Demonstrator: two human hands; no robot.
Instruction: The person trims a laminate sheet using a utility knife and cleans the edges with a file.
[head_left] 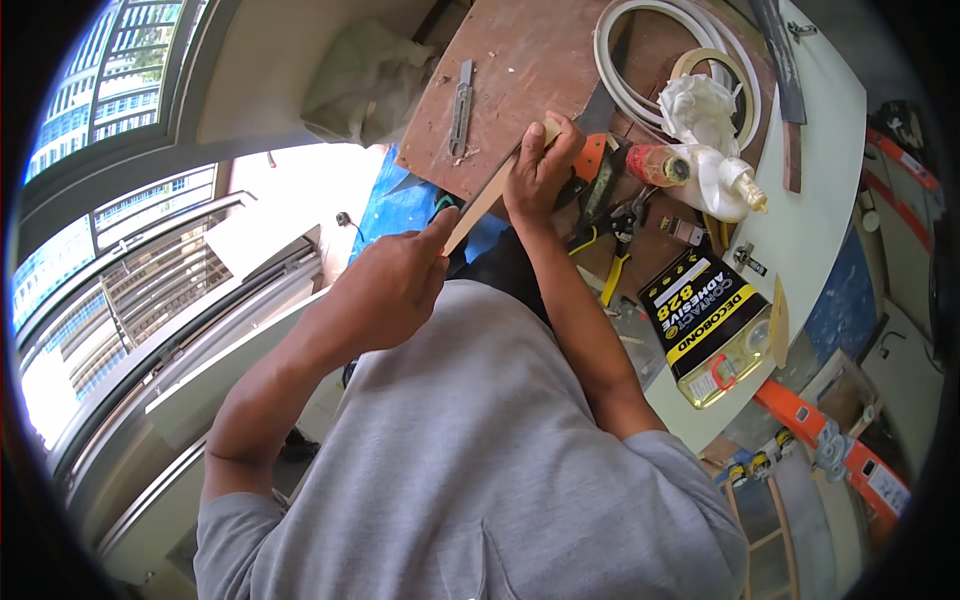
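A narrow, pale wood strip (482, 208) with a dark long edge slants between my hands, above the near edge of the brown board (520, 60). My right hand (543, 172) is closed around its far end, thumb on top. My left hand (392, 280) is closed at the near end, with the fingers partly hidden. A bit of dark and green shows beside that hand; I cannot make out what it belongs to. Beyond the strip, a utility knife (461, 108) lies on the board. Right of my right hand is an orange-and-dark tool (590, 157), partly covered.
Yellow-handled pliers (617, 262), a red bottle (658, 165), a white-wrapped bottle (725, 185) and rolls of white edging (612, 62) crowd the right side. A black-and-yellow tin (708, 325) stands near a metal hinge (748, 260) on the white panel (825, 150). Windows (130, 70) line the left.
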